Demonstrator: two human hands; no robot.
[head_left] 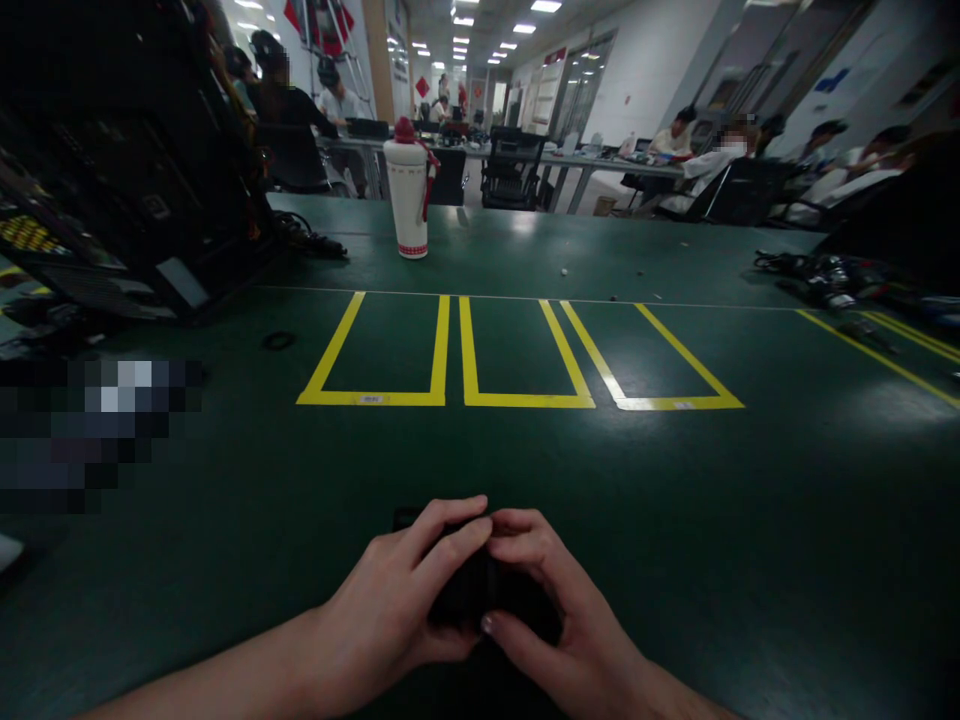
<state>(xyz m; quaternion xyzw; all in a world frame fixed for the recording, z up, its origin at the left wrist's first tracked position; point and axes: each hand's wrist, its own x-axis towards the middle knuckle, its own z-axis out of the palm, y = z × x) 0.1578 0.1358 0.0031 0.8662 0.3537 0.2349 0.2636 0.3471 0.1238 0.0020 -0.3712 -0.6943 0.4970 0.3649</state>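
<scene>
Left hand and right hand half-curled, both holding black object; probably stiff, light; grip opposite sides.

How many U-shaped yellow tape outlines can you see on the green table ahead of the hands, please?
3, side by side: the left outline, nearest the white tumbler; the middle outline; and the right outline. Yellow strips toward the right edge may belong to others, partly hidden.
</scene>
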